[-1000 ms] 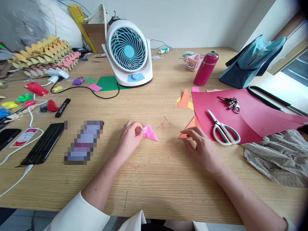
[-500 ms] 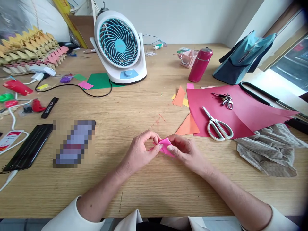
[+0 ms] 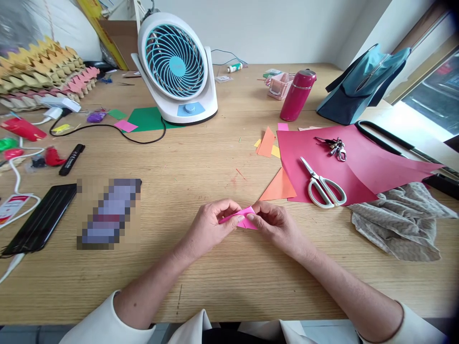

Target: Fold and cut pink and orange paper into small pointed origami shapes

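Note:
Between my two hands, just above the wooden table, is a small folded piece of pink paper (image 3: 247,221). My left hand (image 3: 214,220) pinches its left end between thumb and fingers. My right hand (image 3: 275,220) is closed on the right end, its thumb pressing on the front face. Both thumbs lie close together near the paper's middle, and the fingertips behind it are partly hidden. An orange paper triangle (image 3: 279,187) lies just beyond my right hand, touching the large red sheet (image 3: 362,177).
White-handled scissors (image 3: 322,187) and keys (image 3: 337,149) rest on the red sheet. A grey cloth (image 3: 398,224) lies at right. Behind stand a fan (image 3: 177,67), a magenta flask (image 3: 298,95) and a blue bag (image 3: 353,95). A black marker (image 3: 71,160) and a pixelated patch (image 3: 109,212) are at left.
The pink paper has been turned or folded a little: a narrow strip now shows toward my left hand. My thumbs have come slightly closer together. The view has shifted slightly.

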### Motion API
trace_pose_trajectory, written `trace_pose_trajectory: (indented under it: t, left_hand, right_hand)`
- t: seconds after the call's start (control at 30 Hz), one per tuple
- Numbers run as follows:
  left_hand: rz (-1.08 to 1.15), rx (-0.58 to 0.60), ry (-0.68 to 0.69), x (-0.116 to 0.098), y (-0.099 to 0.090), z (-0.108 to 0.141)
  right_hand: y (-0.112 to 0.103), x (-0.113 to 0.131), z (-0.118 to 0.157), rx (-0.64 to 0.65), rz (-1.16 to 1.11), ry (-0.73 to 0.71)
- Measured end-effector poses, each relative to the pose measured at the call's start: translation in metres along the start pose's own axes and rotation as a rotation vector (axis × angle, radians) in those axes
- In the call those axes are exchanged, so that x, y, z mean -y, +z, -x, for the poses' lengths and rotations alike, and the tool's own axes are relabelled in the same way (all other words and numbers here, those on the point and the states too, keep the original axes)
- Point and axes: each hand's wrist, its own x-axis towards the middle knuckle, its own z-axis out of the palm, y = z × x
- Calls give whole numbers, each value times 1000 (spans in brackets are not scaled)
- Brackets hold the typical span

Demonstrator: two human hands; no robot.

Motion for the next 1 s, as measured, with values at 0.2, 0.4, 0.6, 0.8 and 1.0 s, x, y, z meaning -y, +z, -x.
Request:
trace_pose_trajectory:
  t: [0.2,0.4,0.6,0.8,1.0]
  left_hand:
    - [-58,-7,17,-5,-1,0]
    - [-64,-3,0,-8,-1,0]
    - [-33,-48,-33,-6,-5,-1]
    - [-59,-89,-52,-2,-14,-4]
    - [110,-75,-163,-4,-23,-4]
  right_hand:
    - [1,-3,1,-39,26,-12]
    - [-2,-3,1,-114,2,8]
    - [-6,-2,-1,-128,-73,60]
    - [-7,2,-2,91,33,74]
    - [-12,0,-1,155,-5,120]
